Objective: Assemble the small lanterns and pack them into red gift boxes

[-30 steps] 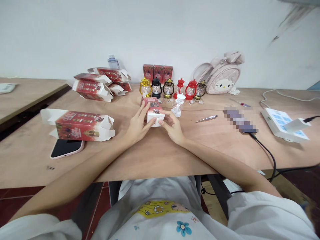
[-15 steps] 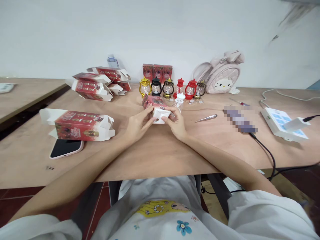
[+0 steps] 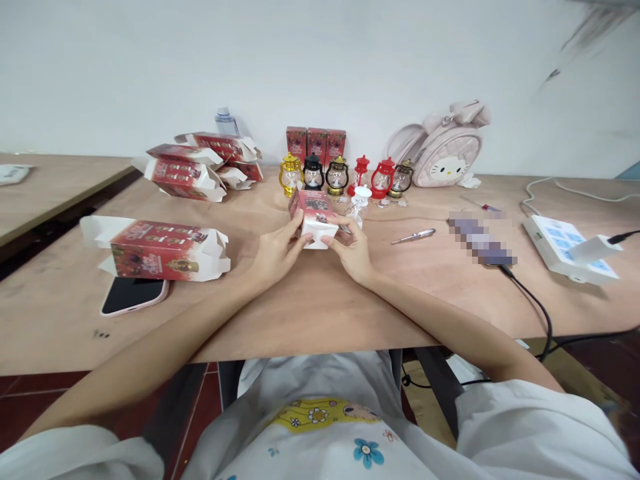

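Note:
Between my two hands is a small red printed cardboard box [image 3: 314, 208], its white end facing me. My left hand [image 3: 277, 252] grips its left side, with the thumb at the white end. On the right side my right hand [image 3: 354, 252] holds it, thumb against the same end. Just behind my right fingers stands a white mini lantern [image 3: 360, 200]. A row of small lanterns is behind the box: a gold one [image 3: 291, 177], a black one [image 3: 313, 175], red ones [image 3: 383, 179] and bronze ones [image 3: 402, 180].
Closed red boxes [image 3: 316, 141] stand against the wall. Unfolded cartons [image 3: 183, 173] pile up at back left; another carton [image 3: 157, 250] overlaps a phone [image 3: 135, 295]. To the right are a screwdriver [image 3: 414, 236], a blurred-out device [image 3: 480, 240], a power strip [image 3: 565, 250] and a pink bag [image 3: 449, 153].
The white end of the box looks flatter, and the box has turned slightly to face me more squarely. Both hands keep hold of it in nearly the same place.

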`<action>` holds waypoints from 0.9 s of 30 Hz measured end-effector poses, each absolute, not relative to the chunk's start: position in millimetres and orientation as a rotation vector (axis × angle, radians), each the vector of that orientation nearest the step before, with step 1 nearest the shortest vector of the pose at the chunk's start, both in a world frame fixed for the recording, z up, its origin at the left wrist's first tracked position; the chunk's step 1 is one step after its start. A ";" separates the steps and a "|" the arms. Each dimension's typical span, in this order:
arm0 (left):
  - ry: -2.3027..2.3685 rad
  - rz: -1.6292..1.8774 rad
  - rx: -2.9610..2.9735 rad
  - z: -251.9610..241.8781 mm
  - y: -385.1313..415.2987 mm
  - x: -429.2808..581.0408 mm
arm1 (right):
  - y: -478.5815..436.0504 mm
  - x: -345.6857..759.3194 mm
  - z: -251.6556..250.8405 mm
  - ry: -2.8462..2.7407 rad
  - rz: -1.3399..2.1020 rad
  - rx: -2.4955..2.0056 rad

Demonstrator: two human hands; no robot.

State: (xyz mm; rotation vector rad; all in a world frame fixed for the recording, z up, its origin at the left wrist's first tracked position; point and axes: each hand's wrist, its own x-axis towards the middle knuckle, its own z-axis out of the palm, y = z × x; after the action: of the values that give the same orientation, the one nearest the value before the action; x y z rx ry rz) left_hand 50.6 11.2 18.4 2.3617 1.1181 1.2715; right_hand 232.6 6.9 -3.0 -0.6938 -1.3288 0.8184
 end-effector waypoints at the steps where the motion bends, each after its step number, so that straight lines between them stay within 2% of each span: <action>1: 1.131 1.274 2.366 18.3 10.3 50.8 | 6.4 232.4 -3.0 -1.332 0.812 -0.699; 27: 1.313 1.232 2.286 19.4 5.5 55.5 | 0.3 224.9 -8.7 -1.412 0.609 -0.864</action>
State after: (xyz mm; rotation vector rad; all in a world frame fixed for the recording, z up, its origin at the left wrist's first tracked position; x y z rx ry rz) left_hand 55.5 5.5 19.4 2.2865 1.3127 1.2322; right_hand 224.9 0.3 -8.7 -0.8643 -1.4124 0.6093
